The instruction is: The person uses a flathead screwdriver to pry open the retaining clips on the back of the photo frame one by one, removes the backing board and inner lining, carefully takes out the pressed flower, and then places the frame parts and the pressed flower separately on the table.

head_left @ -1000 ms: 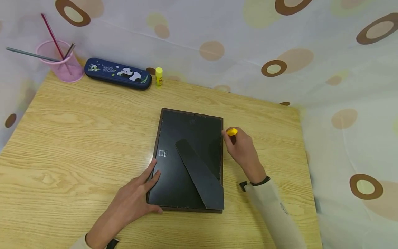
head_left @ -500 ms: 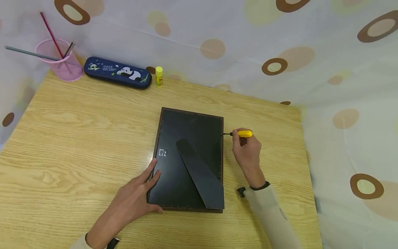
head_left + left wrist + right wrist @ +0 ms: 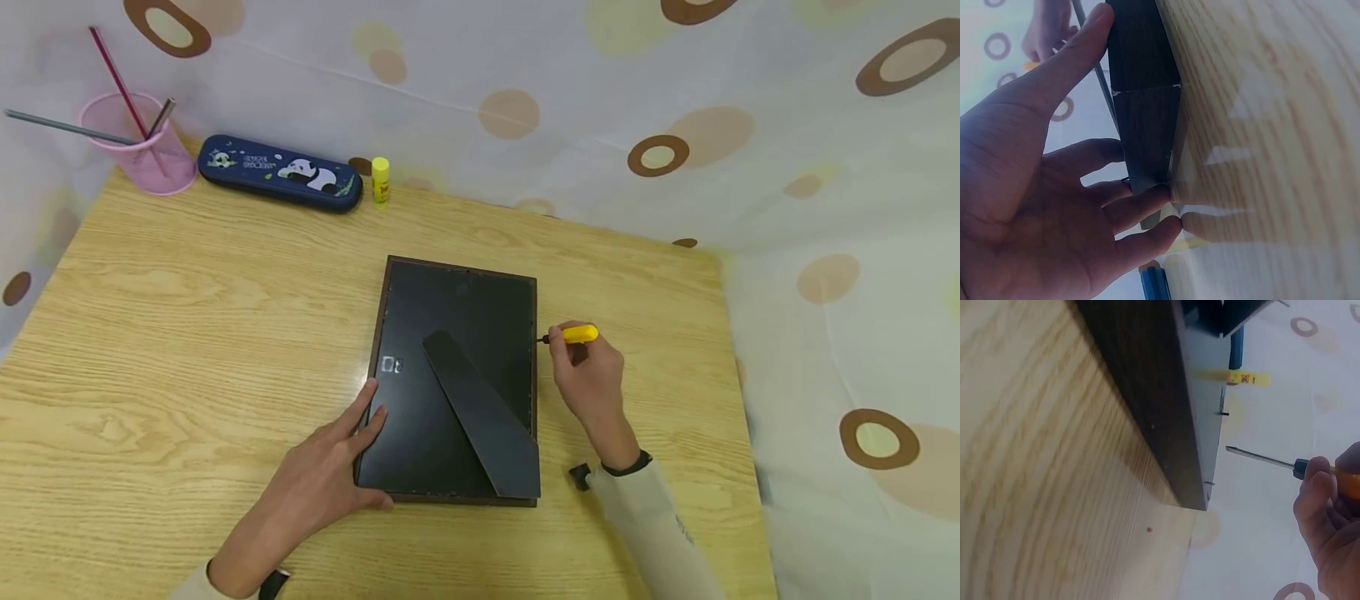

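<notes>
Head view: pale sheet behind and at right, brown and beige ovals on it. Wood-grain worktop below. Near the middle of it: picture frame, lying back side up, black panel, brown rim, slanted strut ending at the lower-right corner. At its left edge: left hand, fingers spread, two tips on the edge, thumb by the bottom-left corner. At its right edge: right hand, fingers pinching a yellow-handled screwdriver, shaft pointing at the rim. Tip contact: can't tell from here. Cream sleeves on both arms. Along the back, left to right: pink cup with thin sticks in it, dark blue pencil case with panda print, upright yellow tube.

Left wrist view: thumb on one side of the frame close to the corner, other fingers spread along the adjoining side. Right hand up top, small and blurred.

Right wrist view: thumb and fingers pinching the screwdriver handle, partly cut off. Tip near the frame's back edge, between two dark tabs. Red speck on worktop.
</notes>
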Action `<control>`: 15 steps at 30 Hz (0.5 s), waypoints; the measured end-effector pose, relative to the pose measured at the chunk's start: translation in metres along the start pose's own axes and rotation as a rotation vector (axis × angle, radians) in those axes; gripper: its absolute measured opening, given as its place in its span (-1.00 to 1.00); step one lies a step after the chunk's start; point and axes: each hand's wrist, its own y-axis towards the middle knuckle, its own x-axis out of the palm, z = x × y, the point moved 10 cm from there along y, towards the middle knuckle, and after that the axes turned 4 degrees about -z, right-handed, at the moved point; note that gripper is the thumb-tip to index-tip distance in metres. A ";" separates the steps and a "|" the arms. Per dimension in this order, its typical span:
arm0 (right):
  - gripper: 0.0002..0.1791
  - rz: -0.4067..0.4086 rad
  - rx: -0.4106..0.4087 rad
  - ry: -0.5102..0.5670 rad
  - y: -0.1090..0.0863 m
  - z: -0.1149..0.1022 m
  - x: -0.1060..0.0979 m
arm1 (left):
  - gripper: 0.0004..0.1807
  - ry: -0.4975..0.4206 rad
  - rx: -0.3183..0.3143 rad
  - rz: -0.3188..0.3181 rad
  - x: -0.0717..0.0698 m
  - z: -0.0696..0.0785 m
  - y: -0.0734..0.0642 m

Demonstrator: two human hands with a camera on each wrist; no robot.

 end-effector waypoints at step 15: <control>-0.76 -0.134 -0.168 -0.076 -0.034 -0.060 0.014 | 0.25 0.006 0.008 0.021 -0.001 0.001 0.000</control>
